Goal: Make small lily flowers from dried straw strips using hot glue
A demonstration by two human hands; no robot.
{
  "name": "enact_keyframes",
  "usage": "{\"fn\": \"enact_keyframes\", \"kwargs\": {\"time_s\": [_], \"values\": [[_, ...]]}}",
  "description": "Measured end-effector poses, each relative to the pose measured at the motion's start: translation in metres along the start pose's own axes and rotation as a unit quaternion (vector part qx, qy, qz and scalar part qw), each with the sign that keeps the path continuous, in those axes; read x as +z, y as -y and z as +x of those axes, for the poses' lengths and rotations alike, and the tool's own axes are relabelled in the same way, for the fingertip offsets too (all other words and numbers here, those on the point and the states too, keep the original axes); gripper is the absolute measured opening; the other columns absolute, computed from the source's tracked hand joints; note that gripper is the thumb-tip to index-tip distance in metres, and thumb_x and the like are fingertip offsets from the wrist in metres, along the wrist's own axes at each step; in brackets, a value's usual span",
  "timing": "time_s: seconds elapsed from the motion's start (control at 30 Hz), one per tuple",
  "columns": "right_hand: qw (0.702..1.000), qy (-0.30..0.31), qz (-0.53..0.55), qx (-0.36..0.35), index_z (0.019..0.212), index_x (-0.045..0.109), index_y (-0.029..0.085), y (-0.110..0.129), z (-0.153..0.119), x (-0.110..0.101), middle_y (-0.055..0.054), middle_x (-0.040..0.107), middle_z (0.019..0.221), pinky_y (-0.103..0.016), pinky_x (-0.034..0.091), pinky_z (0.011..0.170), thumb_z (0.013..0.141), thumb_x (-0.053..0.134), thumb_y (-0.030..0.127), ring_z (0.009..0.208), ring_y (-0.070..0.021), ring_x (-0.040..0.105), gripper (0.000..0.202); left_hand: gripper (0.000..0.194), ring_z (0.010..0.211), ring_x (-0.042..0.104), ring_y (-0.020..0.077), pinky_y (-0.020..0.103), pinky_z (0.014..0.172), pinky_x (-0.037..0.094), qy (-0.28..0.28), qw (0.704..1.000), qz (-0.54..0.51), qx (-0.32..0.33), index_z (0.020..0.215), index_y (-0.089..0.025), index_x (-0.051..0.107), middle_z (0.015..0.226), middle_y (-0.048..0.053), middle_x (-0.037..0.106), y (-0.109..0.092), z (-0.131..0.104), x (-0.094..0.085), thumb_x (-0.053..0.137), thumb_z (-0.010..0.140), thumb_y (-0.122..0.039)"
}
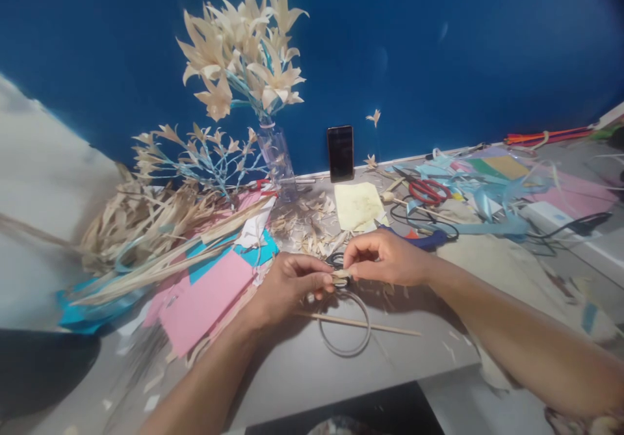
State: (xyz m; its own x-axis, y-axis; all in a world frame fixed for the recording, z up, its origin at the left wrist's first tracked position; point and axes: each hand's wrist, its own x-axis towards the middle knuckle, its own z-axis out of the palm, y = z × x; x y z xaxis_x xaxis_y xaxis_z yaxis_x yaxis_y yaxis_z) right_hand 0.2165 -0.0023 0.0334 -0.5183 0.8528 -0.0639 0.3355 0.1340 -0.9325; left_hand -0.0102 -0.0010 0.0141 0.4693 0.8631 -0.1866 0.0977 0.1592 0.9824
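Note:
Over the near middle of the table, both hands meet at a small pale piece of dried husk (340,274). My left hand (290,282) pinches its left end between thumb and fingers. From the other side, my right hand (383,257) grips the right end with closed fingertips. Just below them lies a grey ring-shaped coil (345,355), apparently wire, with a thin wooden stick (390,328) by it. A small black coil (334,259) shows partly behind the fingers. Blue-handled scissors or pliers (425,238) lie beyond my right wrist, partly covered.
Husk flowers (244,51) stand in a clear bottle (276,162). A phone (340,153) leans against the wall. Dried husks (141,220) and pink paper (207,302) lie left. Yellow paper (358,206), husk scraps (312,227), red-handled scissors (429,191) and blue ribbon (487,199) are farther back.

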Motion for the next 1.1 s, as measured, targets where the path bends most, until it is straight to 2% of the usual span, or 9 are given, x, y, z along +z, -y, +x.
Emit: {"fn": "enact_keyframes", "kwargs": {"time_s": [0.23,0.47,0.63,0.77,1.1], "values": [[0.999,0.001,-0.025,-0.025,0.08,0.07,0.017,-0.001,0.0,0.0,0.0,0.067,0.069,-0.021,0.04,0.054,0.079,0.064,0.019,0.061,-0.0113,0.056,0.006,0.012,0.05,0.059,0.0139,0.025,0.05,0.046,0.011,1.0,0.013,-0.005,0.072,-0.016,0.078,0.057,0.005,0.069,-0.001,0.002,0.0,0.079,0.07,-0.028],[1.0,-0.008,-0.025,-0.015,0.079,0.069,0.016,0.0,-0.001,0.001,0.0,0.067,0.07,-0.02,0.042,0.055,0.079,0.062,0.018,0.061,-0.0115,0.057,0.007,0.01,0.052,0.058,0.0127,0.023,0.05,0.043,-0.003,0.998,0.059,-0.003,0.07,-0.014,0.076,0.059,0.005,0.069,0.003,0.001,-0.001,0.077,0.072,-0.024],[1.0,-0.013,-0.026,-0.007,0.08,0.07,0.015,-0.001,0.0,0.002,0.0,0.068,0.071,-0.02,0.042,0.055,0.079,0.062,0.018,0.062,-0.0118,0.058,0.008,0.011,0.053,0.059,0.014,0.023,0.049,0.042,0.007,0.997,0.075,-0.019,0.072,-0.012,0.075,0.063,0.007,0.072,0.001,-0.001,0.002,0.075,0.073,-0.023],[0.999,-0.013,-0.032,-0.005,0.079,0.069,0.015,0.0,0.001,0.003,0.0,0.068,0.07,-0.02,0.042,0.056,0.078,0.061,0.016,0.062,-0.0117,0.057,0.008,0.009,0.051,0.057,0.012,0.021,0.047,0.039,-0.003,0.996,0.082,-0.031,0.07,-0.013,0.074,0.061,0.005,0.07,-0.002,-0.001,0.005,0.073,0.073,-0.021],[1.0,-0.012,-0.022,-0.015,0.078,0.068,0.015,-0.002,0.0,0.007,-0.001,0.068,0.073,-0.022,0.044,0.06,0.08,0.06,0.017,0.066,-0.0131,0.06,0.008,0.015,0.049,0.05,0.0087,0.018,0.046,0.037,-0.001,0.986,0.167,0.003,0.066,-0.015,0.074,0.055,0.001,0.064,-0.008,-0.005,0.012,0.063,0.075,-0.015]]}}
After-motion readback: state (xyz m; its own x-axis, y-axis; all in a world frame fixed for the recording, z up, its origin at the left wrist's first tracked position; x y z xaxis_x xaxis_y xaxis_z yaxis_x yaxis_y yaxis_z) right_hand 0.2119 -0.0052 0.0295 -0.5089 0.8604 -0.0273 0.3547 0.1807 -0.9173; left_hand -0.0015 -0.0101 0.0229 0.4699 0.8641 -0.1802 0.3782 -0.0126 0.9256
